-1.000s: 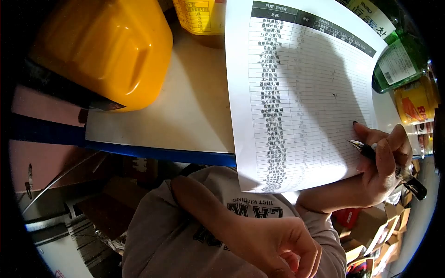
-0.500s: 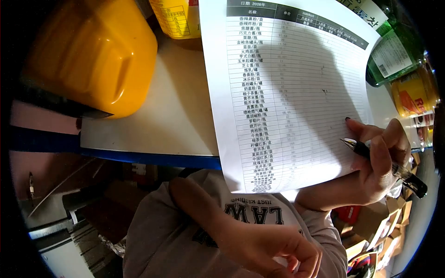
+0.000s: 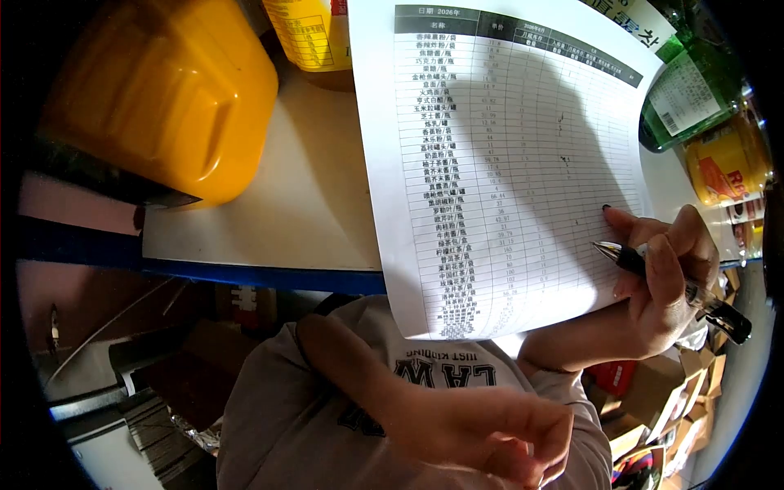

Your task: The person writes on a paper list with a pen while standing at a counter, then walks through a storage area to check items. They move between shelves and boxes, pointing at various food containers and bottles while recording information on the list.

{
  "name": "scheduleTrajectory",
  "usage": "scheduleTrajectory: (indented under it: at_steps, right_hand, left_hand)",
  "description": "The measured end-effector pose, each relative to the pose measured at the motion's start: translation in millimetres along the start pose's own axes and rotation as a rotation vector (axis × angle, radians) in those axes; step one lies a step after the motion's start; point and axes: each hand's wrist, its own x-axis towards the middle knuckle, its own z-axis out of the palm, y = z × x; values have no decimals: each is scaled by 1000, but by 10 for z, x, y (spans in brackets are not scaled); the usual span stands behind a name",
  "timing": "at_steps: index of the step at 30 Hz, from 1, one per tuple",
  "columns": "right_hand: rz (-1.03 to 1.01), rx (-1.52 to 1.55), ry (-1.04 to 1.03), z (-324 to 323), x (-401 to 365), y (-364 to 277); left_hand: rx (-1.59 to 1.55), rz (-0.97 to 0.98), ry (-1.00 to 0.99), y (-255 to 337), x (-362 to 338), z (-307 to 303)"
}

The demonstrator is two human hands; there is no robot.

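Note:
My right hand [image 3: 674,282] is closed around a black pen [image 3: 625,258], its tip pointing left over a printed sheet [image 3: 498,180]. The fingers of that hand also grip the lower right edge of the sheet. Rows of Chinese item names with prices fill the table on the paper, and a few small handwritten marks show. A shadow lies across its middle. Down in front of the grey shirt [image 3: 278,408], my left hand [image 3: 490,437] is held with curled fingers, apart from the sheet. What lies inside those fingers, if anything, is hidden.
A large orange-yellow jug [image 3: 180,98] stands on the white blue-edged shelf [image 3: 269,220] at left, beside a yellow labelled container [image 3: 310,33]. A green bottle [image 3: 686,94] and a yellow-labelled jar [image 3: 723,167] are at right. Cardboard boxes [image 3: 653,392] sit below.
The sheet and my right hand with the pen have shifted slightly left. My left hand has turned a little, its fingers moving slightly right and down.

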Motion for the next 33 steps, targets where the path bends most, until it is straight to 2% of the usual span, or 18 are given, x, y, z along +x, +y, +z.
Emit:
scheduleTrajectory:
  at_steps: [3, 7, 9, 12, 14, 18, 20, 22, 25, 31, 33]
  right_hand:
    - [66, 40, 24, -9, -1, -38]
    - [63, 5, 19, -76, 7, -75]
    - [-52, -85, -33, -133, -5, -38]
    - [-284, -197, -51, -119, -14, 18]
    - [-435, -231, -2, -49, 6, 68]
    - [-106, 30, -15, -96, -16, -36]
    - [-10, 107, -4, -89, -13, -52]
    - [41, 150, 9, -60, -16, -80]
    - [84, 197, 23, -10, -14, -109]
    - [122, 192, -6, -83, 3, -110]
    - [79, 172, -78, -238, -45, -51]
  left_hand:
    - [297, 68, 113, 42, 22, -68]
    - [197, 9, 202, 86, 26, -24]
    - [69, -12, 236, 107, 29, 2]
    - [146, -72, 355, 212, 19, 49]
    - [283, -16, 466, 198, 5, 43]
    - [383, -20, 688, 224, 20, 103]
    - [566, 227, 565, 135, -9, -33]
    - [513, 255, 636, 123, -41, 14]
    - [508, 295, 632, 84, -80, 23]
    - [489, 257, 748, 70, 2, 102]
    - [603, 362, 667, -11, -27, 83]
